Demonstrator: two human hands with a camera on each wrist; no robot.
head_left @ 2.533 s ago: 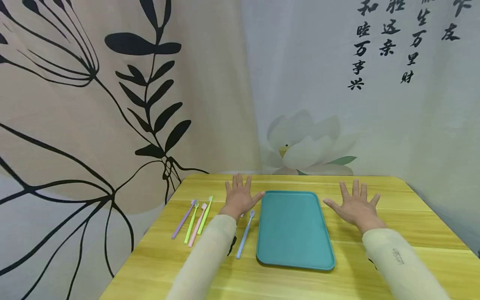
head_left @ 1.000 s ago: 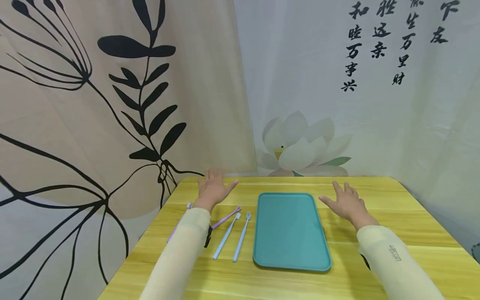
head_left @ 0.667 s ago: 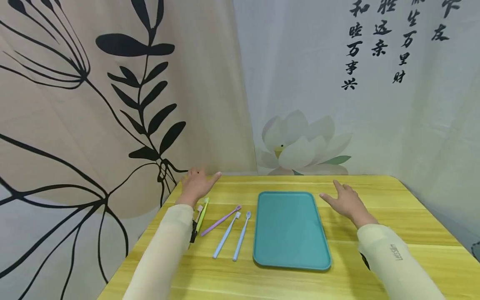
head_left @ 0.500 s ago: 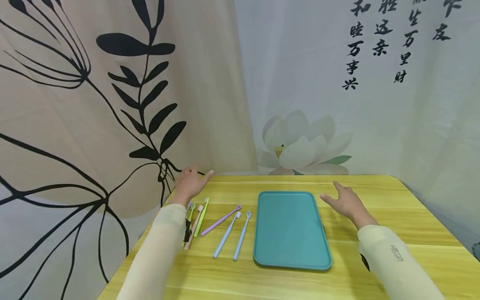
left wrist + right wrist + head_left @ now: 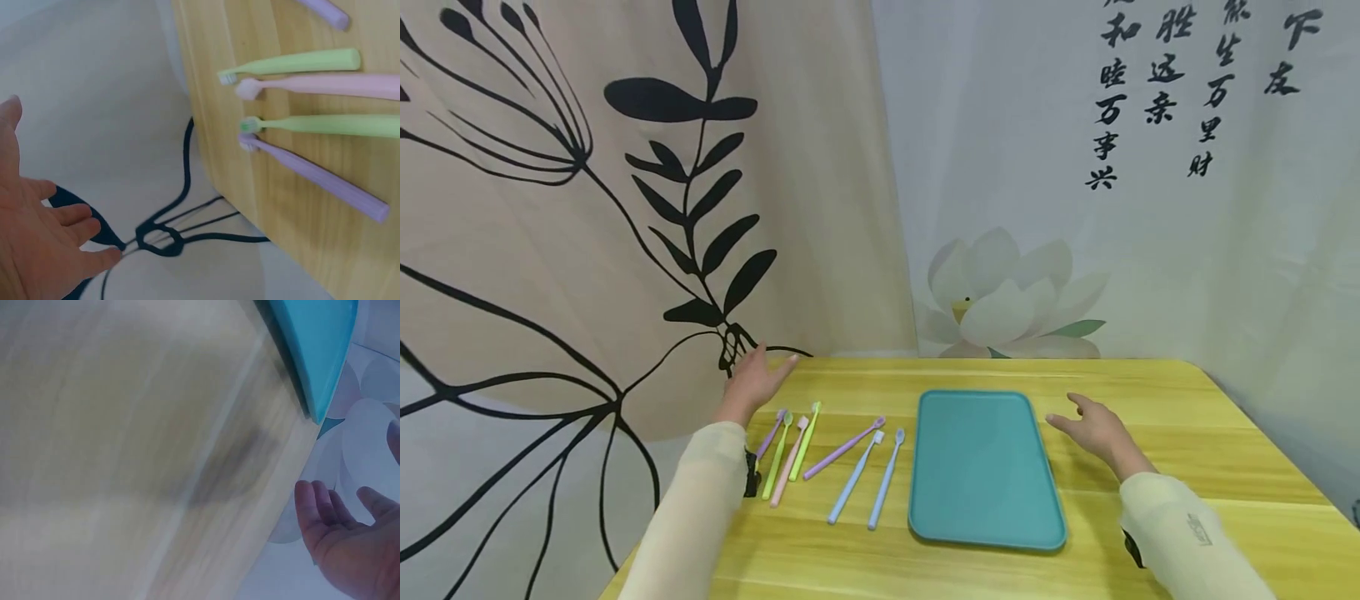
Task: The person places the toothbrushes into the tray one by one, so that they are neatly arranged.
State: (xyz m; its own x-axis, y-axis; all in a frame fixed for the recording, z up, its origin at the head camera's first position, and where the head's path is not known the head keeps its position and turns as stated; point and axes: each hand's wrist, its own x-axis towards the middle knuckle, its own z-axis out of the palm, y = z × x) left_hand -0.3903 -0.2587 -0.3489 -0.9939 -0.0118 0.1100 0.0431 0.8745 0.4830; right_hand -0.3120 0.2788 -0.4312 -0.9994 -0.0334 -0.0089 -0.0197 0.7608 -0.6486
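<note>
My left hand (image 5: 751, 387) hovers past the left end of a row of toothbrushes, fingers spread and holding nothing. Nearest to it lie a purple toothbrush (image 5: 770, 437), a green toothbrush (image 5: 777, 458), a pink toothbrush (image 5: 788, 463) and another green toothbrush (image 5: 805, 443). The left wrist view shows the empty palm (image 5: 47, 250) apart from the purple toothbrush (image 5: 319, 175). Further right are a slanted purple toothbrush (image 5: 843, 451) and two blue toothbrushes, one (image 5: 854, 480) beside the other (image 5: 886, 481). Right of the teal tray (image 5: 988, 467), my right hand (image 5: 1097, 429) hangs with loosely bent fingers, holding nothing.
The wooden table (image 5: 1195, 442) has its far edge against a printed curtain (image 5: 820, 208). In the left wrist view, the table edge runs close to the brush heads. A corner of the tray (image 5: 319, 356) shows in the right wrist view.
My left hand has swept left across the toothbrushes, uncovering the slanted purple one, a blue one and then the left group. The right hand has stayed beside the tray, its fingers now less spread.
</note>
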